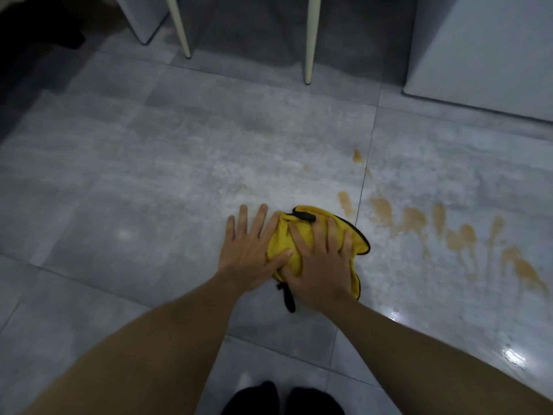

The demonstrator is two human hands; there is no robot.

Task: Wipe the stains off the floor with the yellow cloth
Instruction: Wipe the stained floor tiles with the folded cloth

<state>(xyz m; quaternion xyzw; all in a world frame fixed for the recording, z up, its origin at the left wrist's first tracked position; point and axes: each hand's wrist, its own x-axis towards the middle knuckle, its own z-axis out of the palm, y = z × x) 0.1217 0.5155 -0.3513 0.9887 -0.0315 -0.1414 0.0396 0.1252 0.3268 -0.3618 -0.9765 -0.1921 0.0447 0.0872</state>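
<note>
A bunched yellow cloth with black edging lies on the grey tiled floor at the centre. My right hand presses flat on top of it, fingers spread. My left hand lies flat beside it on the left, its thumb and index finger resting on the cloth's edge. Brown streaky stains spread over the floor to the right of the cloth, with smaller spots further up near a tile joint.
Two cream chair legs stand on the floor at the top. A white cabinet fills the top right corner, another white unit stands top left. My dark-socked feet are at the bottom. Wet glare shows lower right.
</note>
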